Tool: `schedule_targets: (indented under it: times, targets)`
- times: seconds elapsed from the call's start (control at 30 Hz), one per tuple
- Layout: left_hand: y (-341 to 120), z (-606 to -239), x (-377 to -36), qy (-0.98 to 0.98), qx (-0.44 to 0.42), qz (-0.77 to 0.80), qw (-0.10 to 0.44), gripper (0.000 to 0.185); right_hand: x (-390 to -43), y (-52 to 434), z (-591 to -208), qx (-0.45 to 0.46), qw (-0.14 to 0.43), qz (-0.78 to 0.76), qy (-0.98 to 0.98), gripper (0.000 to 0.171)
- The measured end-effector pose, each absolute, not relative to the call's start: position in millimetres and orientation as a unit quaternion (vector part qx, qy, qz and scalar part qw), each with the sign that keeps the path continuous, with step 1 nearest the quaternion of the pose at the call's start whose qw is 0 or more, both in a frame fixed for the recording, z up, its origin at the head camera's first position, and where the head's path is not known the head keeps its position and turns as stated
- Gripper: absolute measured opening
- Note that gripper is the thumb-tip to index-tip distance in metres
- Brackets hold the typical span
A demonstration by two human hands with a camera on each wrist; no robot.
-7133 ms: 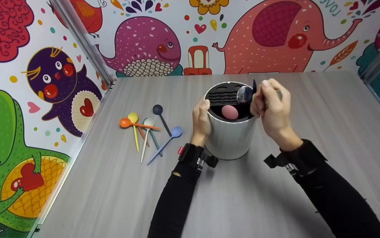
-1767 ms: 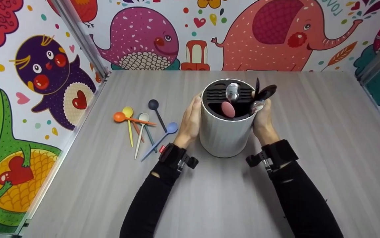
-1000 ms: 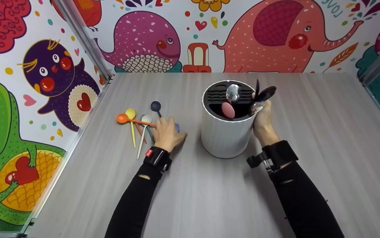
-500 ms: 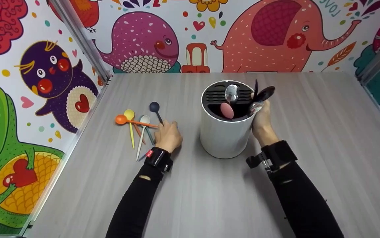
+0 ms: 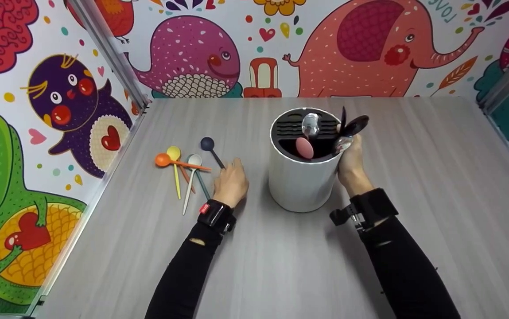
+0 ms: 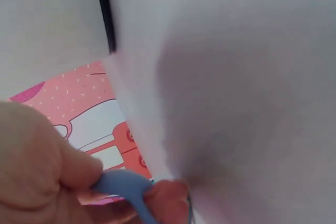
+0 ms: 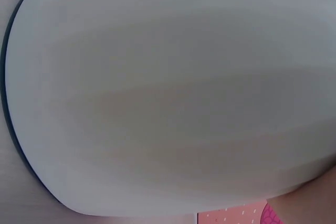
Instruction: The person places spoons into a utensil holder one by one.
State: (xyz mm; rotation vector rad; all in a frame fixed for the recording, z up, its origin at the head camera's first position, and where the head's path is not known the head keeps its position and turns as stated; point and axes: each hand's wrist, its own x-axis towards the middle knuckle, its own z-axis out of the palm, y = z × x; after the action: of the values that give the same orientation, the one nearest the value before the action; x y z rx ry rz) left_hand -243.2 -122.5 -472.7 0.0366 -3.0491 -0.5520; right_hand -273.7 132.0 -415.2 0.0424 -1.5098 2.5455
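Note:
In the head view my left hand (image 5: 231, 184) is just above the table, left of the utensil holder. The left wrist view shows its thumb and fingers pinching a blue spoon (image 6: 123, 183); most of the spoon is hidden. My right hand (image 5: 352, 166) grips the right side of the white cylindrical utensil holder (image 5: 301, 188), which stands upright, and its fingertips are partly hidden behind it. In its black slotted top stand a silver spoon (image 5: 310, 125), a pink spoon (image 5: 304, 148) and dark utensils (image 5: 355, 126) at the right edge. The holder's wall (image 7: 173, 98) fills the right wrist view.
Left of my left hand lie a dark blue spoon (image 5: 207, 144), an orange spoon (image 5: 163, 160), a yellow spoon (image 5: 173, 153), a white spoon (image 5: 195, 160) and others, some crossing. Printed panels (image 5: 196, 57) bound the grey table (image 5: 281, 266) at the back and left.
My left hand has left the holder, reached to the spoons and taken the blue one, then moved slightly right. Earlier, my right hand let go of a utensil now in the holder and took the holder's side.

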Motion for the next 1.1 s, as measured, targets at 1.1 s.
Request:
schedule_targets:
  times: [1.1]
  targets:
    - [-95.5, -447.2, -251.1, -0.915, 0.021, -0.391, 0.098, 0.024, -274.1, 129.6, -416.2, 0.01, 0.099, 0.855, -0.508, 0.043]
